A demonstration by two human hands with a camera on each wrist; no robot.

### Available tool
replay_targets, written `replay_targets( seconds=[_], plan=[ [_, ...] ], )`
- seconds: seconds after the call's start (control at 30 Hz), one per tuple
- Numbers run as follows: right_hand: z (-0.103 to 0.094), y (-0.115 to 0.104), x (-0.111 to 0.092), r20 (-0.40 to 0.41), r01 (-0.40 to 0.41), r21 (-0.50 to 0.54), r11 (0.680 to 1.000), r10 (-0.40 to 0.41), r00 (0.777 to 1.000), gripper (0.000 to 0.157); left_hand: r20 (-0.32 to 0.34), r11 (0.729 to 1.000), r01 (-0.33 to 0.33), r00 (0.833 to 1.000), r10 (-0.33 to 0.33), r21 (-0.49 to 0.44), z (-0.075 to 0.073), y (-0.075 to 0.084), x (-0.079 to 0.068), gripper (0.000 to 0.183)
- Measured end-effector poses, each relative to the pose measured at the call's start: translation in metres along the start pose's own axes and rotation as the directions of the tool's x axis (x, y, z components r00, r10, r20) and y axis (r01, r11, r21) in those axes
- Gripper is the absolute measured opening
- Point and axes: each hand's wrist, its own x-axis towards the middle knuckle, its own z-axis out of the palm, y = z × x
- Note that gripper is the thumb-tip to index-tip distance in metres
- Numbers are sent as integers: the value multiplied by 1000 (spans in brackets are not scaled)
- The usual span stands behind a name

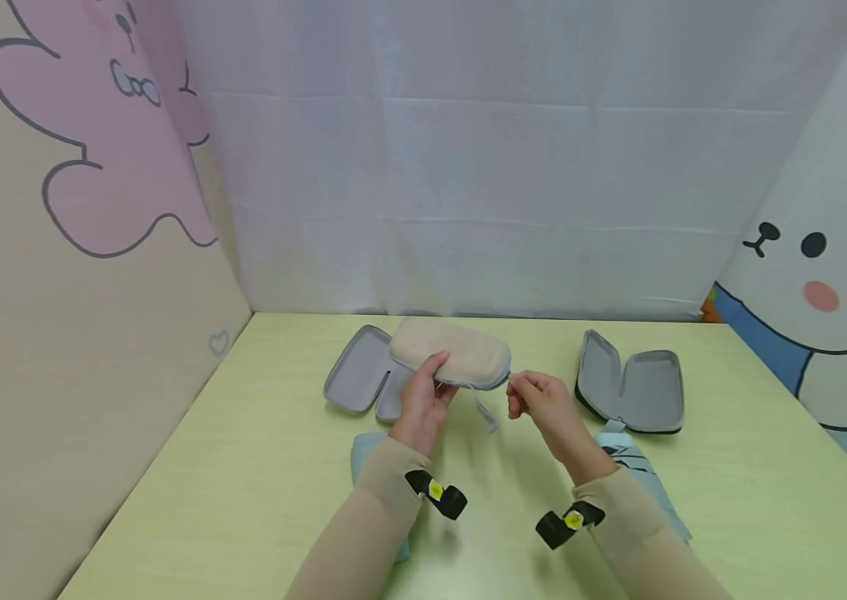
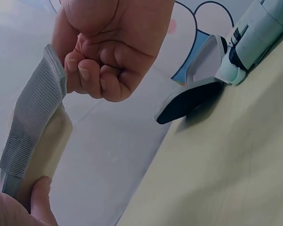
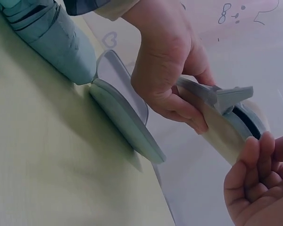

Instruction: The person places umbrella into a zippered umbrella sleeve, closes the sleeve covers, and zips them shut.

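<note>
A beige hard-shell zip case (image 1: 461,350) is held up above the far part of the table. My left hand (image 1: 427,400) grips it from the near left side, thumb on the beige face. At the case's right end, my right hand (image 1: 547,408) pinches with thumb and fingertips at the zipper; the pull itself is hidden by the fingers. A dark gap (image 3: 247,122) shows along the zipper line close to those fingers in the right wrist view. The grey fabric strap (image 2: 33,113) hangs from the case's edge.
Behind the left hand lies an open grey case (image 1: 352,375); another open grey case (image 1: 652,392) stands at the right. One light blue folded bundle (image 1: 367,450) is partly under the left forearm. A light blue folded umbrella (image 1: 644,479) lies beside the right forearm.
</note>
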Motion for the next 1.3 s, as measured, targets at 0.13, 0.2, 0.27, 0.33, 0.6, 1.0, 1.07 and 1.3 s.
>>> replay_targets(
  seconds=[0.13, 0.2, 0.27, 0.33, 0.6, 1.0, 1.07, 1.3],
  plan=[
    [6, -1, -1, 23, -19, -56, 998, 20, 1000, 26, -20, 999, -15, 1000, 15, -33, 3, 0, -2, 21],
    [7, -2, -2, 24, -22, -80, 997, 24, 999, 26, -29, 998, -23, 999, 21, -52, 4, 0, -3, 22],
    [8, -3, -1, 5, -20, -76, 997, 21, 1000, 26, -39, 997, -29, 999, 26, -66, 5, 0, -3, 22],
    [8, -4, -1, -12, -17, -71, 997, 16, 1000, 26, -46, 996, -37, 998, 33, -79, 6, -1, -3, 23],
    [21, -3, -4, -15, -32, 0, 1000, 32, 999, 25, -78, 991, -46, 996, 36, -126, 10, -5, -4, 24],
    [39, 2, -9, -131, 53, -249, 967, -87, 988, 25, -69, 993, -63, 996, 56, -101, 16, -13, -8, 25],
    [40, 4, -10, -144, 46, -293, 955, -92, 985, 25, -82, 993, -72, 995, 65, -92, 15, -16, -8, 26],
    [20, 12, -10, -34, -28, -296, 955, 19, 999, 32, -15, 978, -156, 987, 160, 139, 12, -17, -6, 31]
  ],
)
